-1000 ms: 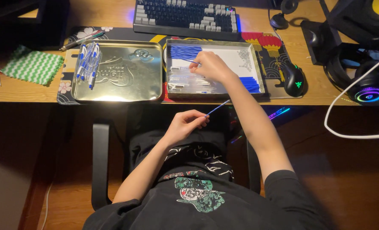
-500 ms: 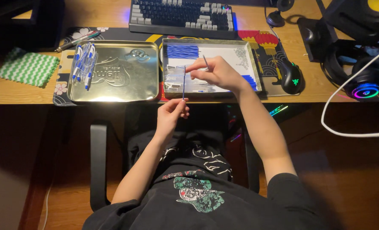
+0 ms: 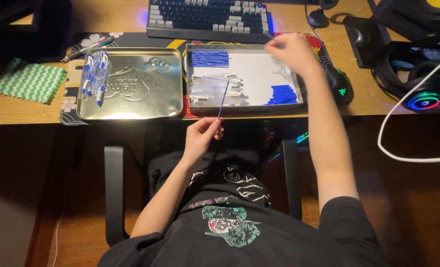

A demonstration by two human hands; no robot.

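Right now your left hand (image 3: 203, 132) sits just off the desk edge, below the tray's near rim, wrist bent back toward your lap. Its fingers are pinched shut around the lower end of a thin blue ink refill (image 3: 223, 99), which stands nearly upright and leans a little toward one o'clock, its upper end over the clear pen barrels (image 3: 215, 89) in the tray.

Your right hand (image 3: 293, 49) is stretched out at one o'clock, over the far right corner of the shallow metal tray (image 3: 299, 94). The fingers are curled and drawn together; you seem to have something small between the tips, but it is too blurred to tell what, or whether the grip is closed on anything.

Count what lies about: two metal trays side by side. The right one holds two bunches of blue refills, one at its far left (image 3: 209, 59) and one at its near right (image 3: 283, 94), too tightly packed to count singly. The left one, an embossed tin lid (image 3: 141, 84), carries a cluster of white and blue pens (image 3: 95, 74), roughly six, overlapping.

At twelve o'clock a keyboard (image 3: 207, 17) is cut off by the frame's top. A black mouse (image 3: 340, 86) is partly hidden behind your right forearm. At nine o'clock lies a green zigzag cloth (image 3: 31, 81).
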